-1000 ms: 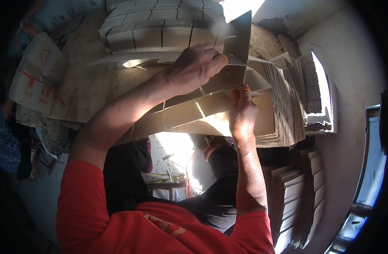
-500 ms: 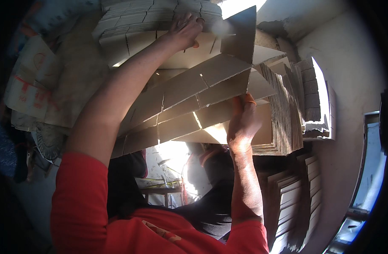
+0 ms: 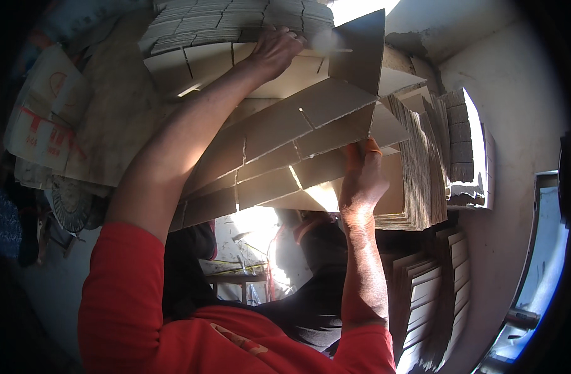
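Note:
Several long slotted cardboard strips fan out in front of me, joined at their right end to an upright cardboard cross piece. My right hand is closed on the strips' lower right edge, thumb up, with an orange band on a finger. At the far side, my left hand has its fingers bent over the top edge of another slotted cardboard strip. Part of that strip is hidden by my left forearm.
Behind the left hand lies a stack of slotted cardboard strips. More cardboard stacks stand to the right, with others lower down beside the wall. Printed cardboard is at the left. Bright light falls on the floor.
Both hands and the cardboard strips have shifted slightly to the right. The left fingers have curled further over the strip's edge. The right hand keeps its grip.

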`<state>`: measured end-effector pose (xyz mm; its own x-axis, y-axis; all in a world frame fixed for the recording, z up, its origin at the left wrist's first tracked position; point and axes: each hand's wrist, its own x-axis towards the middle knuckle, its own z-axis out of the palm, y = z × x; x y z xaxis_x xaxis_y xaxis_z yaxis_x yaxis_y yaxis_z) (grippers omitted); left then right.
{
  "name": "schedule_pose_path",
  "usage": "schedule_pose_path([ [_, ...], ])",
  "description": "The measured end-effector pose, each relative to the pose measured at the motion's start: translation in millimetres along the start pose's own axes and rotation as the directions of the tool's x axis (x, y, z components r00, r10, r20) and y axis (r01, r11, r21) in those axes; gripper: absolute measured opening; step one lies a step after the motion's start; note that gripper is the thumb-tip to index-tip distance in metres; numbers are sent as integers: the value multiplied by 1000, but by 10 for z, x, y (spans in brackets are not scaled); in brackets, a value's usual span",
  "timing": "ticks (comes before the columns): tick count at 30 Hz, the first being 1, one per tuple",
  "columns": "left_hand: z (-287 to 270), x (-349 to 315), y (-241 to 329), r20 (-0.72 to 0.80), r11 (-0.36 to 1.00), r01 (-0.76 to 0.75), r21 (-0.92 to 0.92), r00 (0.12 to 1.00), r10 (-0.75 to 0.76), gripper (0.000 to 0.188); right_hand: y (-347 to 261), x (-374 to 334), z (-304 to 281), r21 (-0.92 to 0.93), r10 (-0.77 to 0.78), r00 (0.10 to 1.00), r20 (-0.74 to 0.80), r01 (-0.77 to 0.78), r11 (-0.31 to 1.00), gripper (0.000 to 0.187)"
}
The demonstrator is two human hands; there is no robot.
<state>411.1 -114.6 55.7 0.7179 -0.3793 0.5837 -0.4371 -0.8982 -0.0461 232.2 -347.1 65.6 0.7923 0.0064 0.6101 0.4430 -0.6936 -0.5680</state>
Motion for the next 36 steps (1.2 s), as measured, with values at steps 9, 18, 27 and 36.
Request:
schedule_pose_path([
  [9, -127, -90, 131, -74, 979, -52, -199, 997, 38, 6, -75, -9, -93, -111, -41, 997, 71, 48, 993, 33],
  [18, -412, -188, 292, -78, 959, -81, -272, 995, 62, 10, -178, -51, -243, -195, 80, 976, 204, -40, 980, 28],
  [27, -520, -343, 316, 81, 914, -41, -403, 994, 80, 11, -423, 54, -420, -293, 136, 904, 406, -12, 956, 33],
  [36, -489, -439, 255, 102, 845, 67, -531, 995, -15, 11, -484, 70, -392, -270, 181, 890, 420, -68, 961, 46],
])
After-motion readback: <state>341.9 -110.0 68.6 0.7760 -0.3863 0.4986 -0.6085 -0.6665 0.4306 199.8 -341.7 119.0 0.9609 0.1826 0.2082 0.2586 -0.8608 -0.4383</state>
